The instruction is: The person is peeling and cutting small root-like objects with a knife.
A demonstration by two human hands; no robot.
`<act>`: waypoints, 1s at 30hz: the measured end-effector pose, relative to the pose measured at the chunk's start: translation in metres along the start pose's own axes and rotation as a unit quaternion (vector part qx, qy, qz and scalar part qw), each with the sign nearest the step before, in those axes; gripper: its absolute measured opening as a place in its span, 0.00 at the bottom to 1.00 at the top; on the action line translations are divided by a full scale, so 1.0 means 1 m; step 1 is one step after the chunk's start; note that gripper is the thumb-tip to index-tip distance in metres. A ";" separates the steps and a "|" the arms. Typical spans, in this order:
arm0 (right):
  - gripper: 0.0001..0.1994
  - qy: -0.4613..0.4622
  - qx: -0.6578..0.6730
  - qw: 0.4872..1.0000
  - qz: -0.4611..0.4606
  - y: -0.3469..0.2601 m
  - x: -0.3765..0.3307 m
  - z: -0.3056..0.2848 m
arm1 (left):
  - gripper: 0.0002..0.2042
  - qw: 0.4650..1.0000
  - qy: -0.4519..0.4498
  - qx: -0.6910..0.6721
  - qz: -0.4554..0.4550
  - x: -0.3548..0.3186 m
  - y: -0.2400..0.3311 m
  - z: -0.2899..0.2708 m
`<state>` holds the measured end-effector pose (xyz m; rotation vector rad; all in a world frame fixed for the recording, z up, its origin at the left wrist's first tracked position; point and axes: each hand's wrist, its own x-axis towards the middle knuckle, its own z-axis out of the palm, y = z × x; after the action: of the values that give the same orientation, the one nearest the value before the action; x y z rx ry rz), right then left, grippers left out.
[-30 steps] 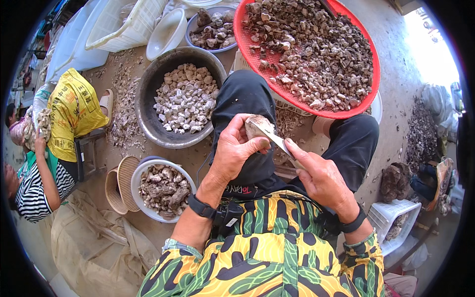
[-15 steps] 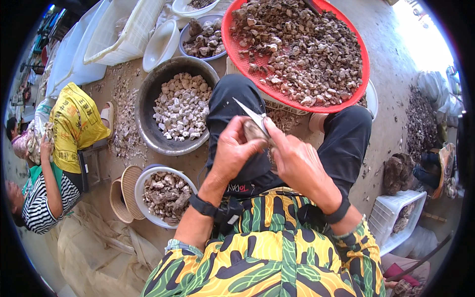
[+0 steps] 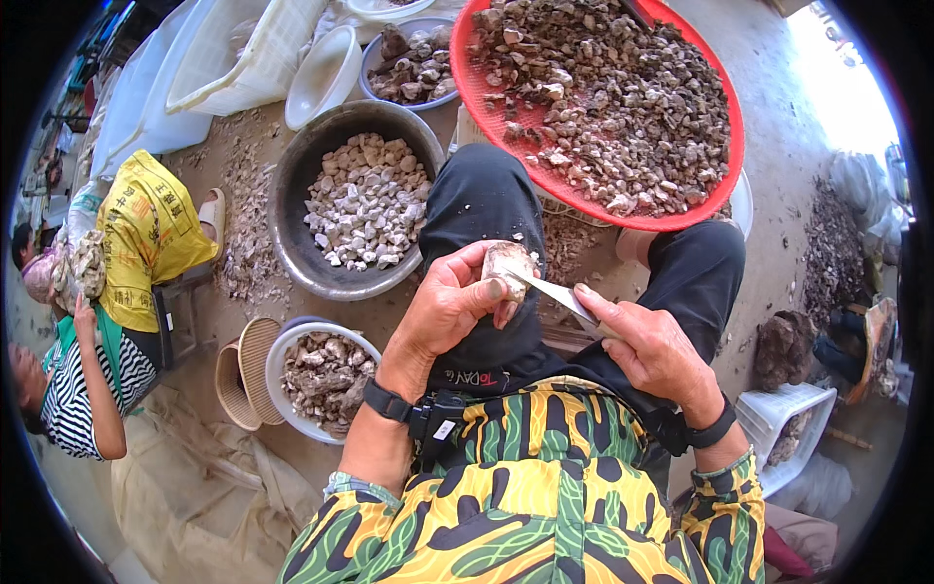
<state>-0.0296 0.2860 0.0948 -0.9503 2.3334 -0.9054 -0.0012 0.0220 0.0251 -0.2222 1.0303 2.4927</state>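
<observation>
Since half a second ago your hands have drawn apart and dropped toward your lap, and the knife has swung from upright to nearly level. Your left hand (image 3: 449, 304) curls tightly around a pale lump (image 3: 507, 267), thumb pressed on its front, held above your left knee. Your right hand (image 3: 650, 347) is closed on the knife (image 3: 551, 293), forefinger laid along the back of the blade, whose tip touches the lump's lower edge.

Beyond your knees sits a red tray (image 3: 725, 188) heaped with brown pieces. To your left stand a dark metal basin (image 3: 288, 229) of whitish peeled chunks and a small bowl (image 3: 276, 347) of brown bits.

The lump looks cream and tan, rough, partly peeled.
</observation>
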 end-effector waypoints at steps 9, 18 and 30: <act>0.33 -0.014 0.028 0.999 0.025 -0.011 0.017 0.006 | 0.22 0.999 0.003 0.044 -0.008 0.000 0.002 0.000; 0.32 0.019 0.070 0.997 0.020 -0.017 0.038 0.018 | 0.22 0.997 -0.007 0.076 -0.012 0.004 -0.004 0.000; 0.35 0.013 0.072 0.997 0.010 -0.006 0.017 0.002 | 0.23 0.997 0.015 0.070 0.014 0.001 -0.006 0.006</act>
<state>-0.0363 0.2693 0.0951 -0.8604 2.2605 -1.0673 0.0004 0.0301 0.0251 -0.2042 1.2223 2.4371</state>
